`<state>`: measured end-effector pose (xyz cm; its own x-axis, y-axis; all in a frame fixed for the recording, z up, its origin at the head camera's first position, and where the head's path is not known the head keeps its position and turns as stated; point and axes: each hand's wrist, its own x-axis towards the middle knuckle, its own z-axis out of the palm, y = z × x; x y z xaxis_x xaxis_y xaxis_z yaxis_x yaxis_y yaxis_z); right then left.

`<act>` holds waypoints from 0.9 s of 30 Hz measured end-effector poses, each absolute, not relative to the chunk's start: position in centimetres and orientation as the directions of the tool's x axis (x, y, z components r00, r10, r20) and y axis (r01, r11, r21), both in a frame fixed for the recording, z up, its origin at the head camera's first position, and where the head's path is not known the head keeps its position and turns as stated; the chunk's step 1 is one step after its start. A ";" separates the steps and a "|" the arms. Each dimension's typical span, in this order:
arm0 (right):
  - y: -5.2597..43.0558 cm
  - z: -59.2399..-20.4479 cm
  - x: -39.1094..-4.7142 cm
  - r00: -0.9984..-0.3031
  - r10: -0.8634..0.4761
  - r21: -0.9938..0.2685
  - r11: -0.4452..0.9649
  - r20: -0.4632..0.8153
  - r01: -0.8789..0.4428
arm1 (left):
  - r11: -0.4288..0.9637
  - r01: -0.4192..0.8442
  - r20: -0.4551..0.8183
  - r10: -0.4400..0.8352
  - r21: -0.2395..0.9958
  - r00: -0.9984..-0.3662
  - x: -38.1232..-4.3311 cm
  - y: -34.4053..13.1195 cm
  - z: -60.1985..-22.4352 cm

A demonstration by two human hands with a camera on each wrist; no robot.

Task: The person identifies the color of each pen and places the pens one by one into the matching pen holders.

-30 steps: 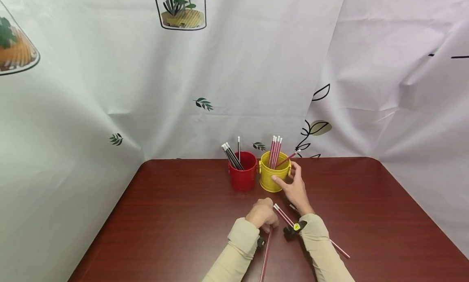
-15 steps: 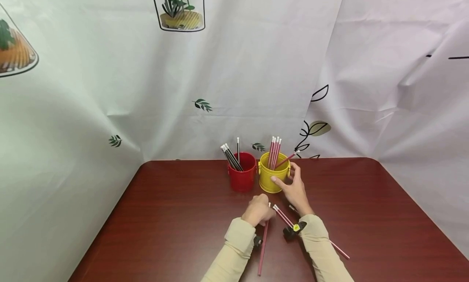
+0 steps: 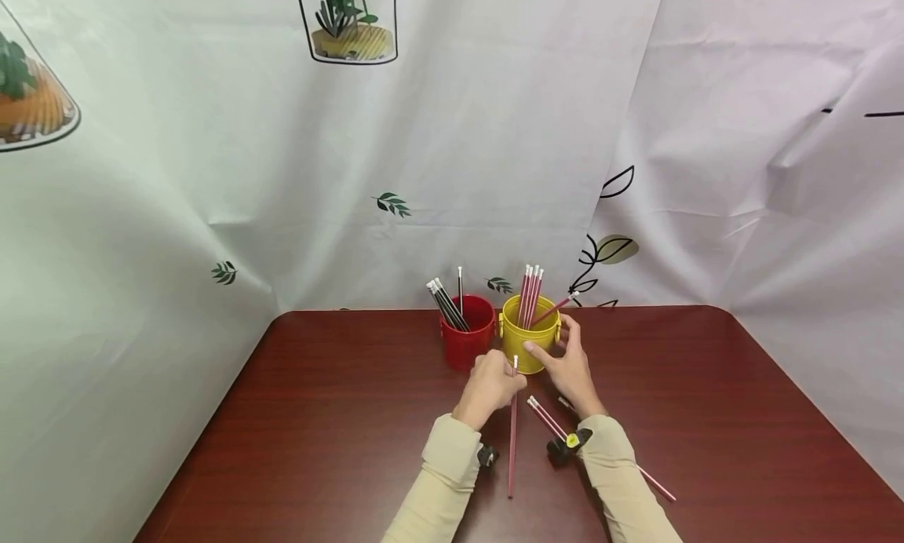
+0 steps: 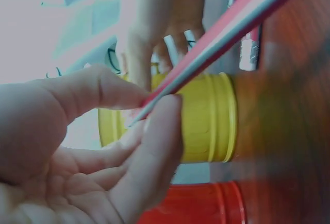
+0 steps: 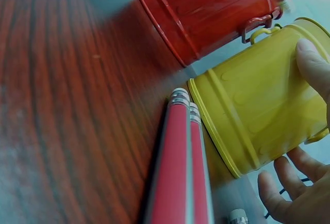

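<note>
A red pencil (image 3: 512, 449) with a white eraser end is pinched between the thumb and fingers of my left hand (image 3: 489, 386). It points up, in front of the buckets and apart from them. My right hand (image 3: 574, 373) holds the right side of a small yellow bucket (image 3: 517, 350), thumb on the front and fingers round the far side. Several red pencils stand in that bucket, one leaning right. To its left is a red bucket (image 3: 464, 351) with several black pencils. In the left wrist view the pencil (image 4: 216, 41) crosses before the yellow bucket.
Two red pencils (image 3: 545, 417) lie side by side on the dark wooden table (image 3: 318, 433), partly hidden by the right wrist camera. Another red pencil (image 3: 657, 484) shows beyond the right forearm. White printed cloth (image 3: 494, 135) hangs behind the table.
My left hand has lifted the red pencil from the table, moving up and toward the buckets; its eraser end now shows above the fingers. The right hand stays on the yellow bucket.
</note>
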<state>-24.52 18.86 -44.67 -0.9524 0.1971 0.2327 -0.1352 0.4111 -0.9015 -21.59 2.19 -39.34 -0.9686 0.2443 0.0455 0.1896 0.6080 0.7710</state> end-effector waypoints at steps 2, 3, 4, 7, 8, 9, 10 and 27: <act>18.8 -44.7 -24.5 -0.952 0.196 -0.902 0.411 0.233 -0.136 | 0.590 0.225 0.115 0.219 0.776 -0.969 -21.7 1.9 -39.0; 18.8 -44.7 -24.5 -0.952 0.196 -0.902 0.410 0.234 -0.137 | 0.580 0.239 0.143 0.206 0.779 -0.968 -21.8 1.8 -38.9; 18.8 -44.7 -24.5 -0.951 0.197 -0.902 0.409 0.236 -0.139 | 0.575 0.258 0.181 0.189 0.777 -0.965 -21.9 1.7 -38.8; 18.8 -44.8 -24.5 -0.951 0.198 -0.902 0.409 0.238 -0.141 | 0.550 0.307 0.274 0.145 0.776 -0.951 -22.0 1.5 -38.4; 18.8 -44.8 -24.5 -0.951 0.199 -0.902 0.407 0.238 -0.141 | 0.538 0.325 0.303 0.133 0.778 -0.944 -22.1 1.4 -38.3; 18.8 -44.8 -24.5 -0.950 0.199 -0.903 0.406 0.239 -0.141 | 0.525 0.347 0.334 0.125 0.777 -0.934 -22.1 1.3 -38.2; 18.8 -44.8 -24.5 -0.951 0.198 -0.902 0.407 0.238 -0.141 | 0.511 0.374 0.368 0.118 0.774 -0.922 -22.2 1.2 -38.1; 18.9 -45.0 -24.6 -0.949 0.204 -0.904 0.403 0.241 -0.143 | 0.309 0.640 0.628 0.154 0.703 -0.763 -22.4 0.7 -37.8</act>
